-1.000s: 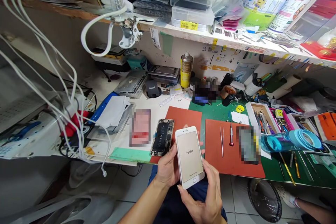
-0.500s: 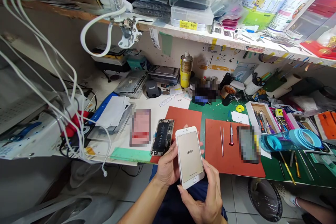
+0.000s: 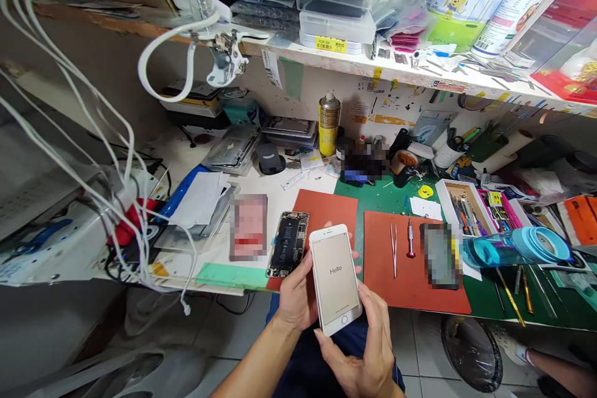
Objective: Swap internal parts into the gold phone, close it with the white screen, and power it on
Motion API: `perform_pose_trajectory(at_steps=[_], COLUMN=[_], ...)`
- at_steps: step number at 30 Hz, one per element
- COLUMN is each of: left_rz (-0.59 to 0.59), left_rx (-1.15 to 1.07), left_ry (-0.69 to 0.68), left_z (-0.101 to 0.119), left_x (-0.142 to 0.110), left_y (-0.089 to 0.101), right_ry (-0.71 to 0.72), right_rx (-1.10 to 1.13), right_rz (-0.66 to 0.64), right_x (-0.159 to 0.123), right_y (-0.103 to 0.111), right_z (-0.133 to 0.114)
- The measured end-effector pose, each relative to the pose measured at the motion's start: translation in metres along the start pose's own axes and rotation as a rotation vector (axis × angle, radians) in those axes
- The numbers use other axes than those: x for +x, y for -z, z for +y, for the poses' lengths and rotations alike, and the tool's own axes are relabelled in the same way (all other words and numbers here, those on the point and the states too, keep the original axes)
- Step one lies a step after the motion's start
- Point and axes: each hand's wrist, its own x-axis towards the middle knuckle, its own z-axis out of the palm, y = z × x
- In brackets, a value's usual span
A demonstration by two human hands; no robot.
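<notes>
A white phone [image 3: 335,278] with a lit screen reading "Hello" is held upright over the bench's front edge. My left hand [image 3: 293,298] wraps its left side from behind, fingertips showing past the right edge. My right hand [image 3: 366,348] cups the bottom right corner, thumb near the home button. Just left of it, an opened phone body [image 3: 288,244] with its battery exposed lies on a red mat [image 3: 326,208].
A second red mat [image 3: 410,286] carries tweezers [image 3: 394,250] and a red screwdriver [image 3: 411,239]. A blue bottle [image 3: 513,249] lies at the right. A spray can [image 3: 329,124] stands at the back. White cables [image 3: 93,155] hang at the left. Another person's foot [image 3: 517,354] is at lower right.
The view has shifted very slightly; the phone and both hands stay as they were.
</notes>
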Motion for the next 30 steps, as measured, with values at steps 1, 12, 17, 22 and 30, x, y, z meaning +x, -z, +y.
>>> perform_pose_trajectory(at_steps=[1,12,17,22,30], left_rz=[0.003,0.066,0.186,0.18,0.231], left_rx=[0.002,0.031,0.21,0.35,0.348], left_ry=[-0.003,-0.077,-0.207,-0.34,-0.326], left_z=[0.0,0.003,0.009,0.015,0.021], left_x=[0.0,0.003,0.01,0.016,0.016], left_y=[0.0,-0.004,0.001,0.004,0.005], right_ry=[0.001,-0.009,-0.018,-0.013,0.017], right_rx=[-0.001,-0.001,0.021,0.036,0.039], right_rz=[0.001,0.0,-0.014,-0.015,-0.021], right_x=[0.0,0.0,-0.003,-0.003,0.005], right_y=[0.0,0.003,0.004,0.004,0.006], right_z=[0.0,0.002,0.004,0.004,0.0])
